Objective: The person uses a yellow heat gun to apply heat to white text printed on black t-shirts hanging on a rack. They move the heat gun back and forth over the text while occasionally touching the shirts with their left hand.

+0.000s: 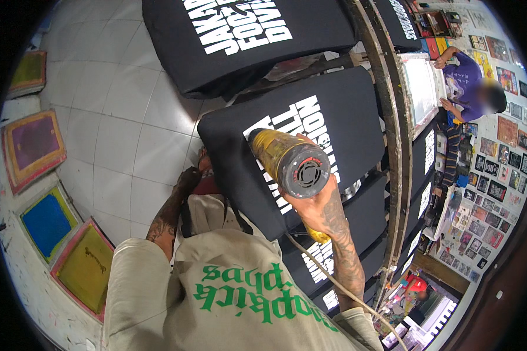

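The person's right hand (310, 205) is wrapped tight around the handle of a yellow heat gun (287, 161). The round dark back of the gun, with its little fan grille, faces up, so the hot end must point down at the black shirt (339, 111) just under it. I think it is held close above the white letters to dry the paint there. A pale cord (334, 284) runs from the gun down past the arm, loose and curvy. The shirt is pulled flat and smooth over a board, most likely so the print stays neat. More black shirts (216, 41) lie on other boards in a row, all stretched the same way. The left hand (188, 178) hangs low by the edge of the board, down near the floor. I cannot tell if it is open or closed, or if it holds something, because it looks dark and is partly hidden. The person wears a soft cream top (234, 292) with green letters. The floor (117, 117) is made of shiny pale square tiles. Flat frames (32, 146) with purple, blue and yellow middles lean along the wall on the left, likely kept out of the way. Far off, another person in a purple top (468, 82) works at a white screen (421, 88).
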Motion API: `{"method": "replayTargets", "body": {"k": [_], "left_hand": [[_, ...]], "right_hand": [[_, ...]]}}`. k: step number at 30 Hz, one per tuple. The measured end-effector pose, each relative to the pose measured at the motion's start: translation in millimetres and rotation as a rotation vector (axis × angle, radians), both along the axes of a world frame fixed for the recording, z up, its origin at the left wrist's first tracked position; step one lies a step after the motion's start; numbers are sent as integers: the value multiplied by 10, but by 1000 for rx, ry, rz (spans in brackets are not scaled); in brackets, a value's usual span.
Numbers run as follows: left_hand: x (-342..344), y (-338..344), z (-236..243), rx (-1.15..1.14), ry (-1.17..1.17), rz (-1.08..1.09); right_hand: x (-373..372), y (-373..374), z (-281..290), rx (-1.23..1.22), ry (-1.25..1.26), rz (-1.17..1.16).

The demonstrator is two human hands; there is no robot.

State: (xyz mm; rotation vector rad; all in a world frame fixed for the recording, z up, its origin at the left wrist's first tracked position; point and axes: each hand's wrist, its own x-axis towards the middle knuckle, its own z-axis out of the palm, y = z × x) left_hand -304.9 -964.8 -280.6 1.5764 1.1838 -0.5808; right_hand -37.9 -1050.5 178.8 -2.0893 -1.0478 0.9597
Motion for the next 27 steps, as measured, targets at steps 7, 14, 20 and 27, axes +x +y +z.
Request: {"method": "replayTargets", "body": {"k": [7, 14, 20, 27], "left_hand": [[-478, 134, -445, 272, -176, -253], [-634, 308, -413, 148, -147, 9], [-682, 239, -371, 212, -223, -87], [-450, 139, -435, 197, -216, -389]], "right_hand": [[71, 96, -60, 74, 10, 9], [109, 105, -52, -19, 43, -79], [145, 117, 20, 55, 19, -52], [256, 109, 62, -29, 16, -92]]}}
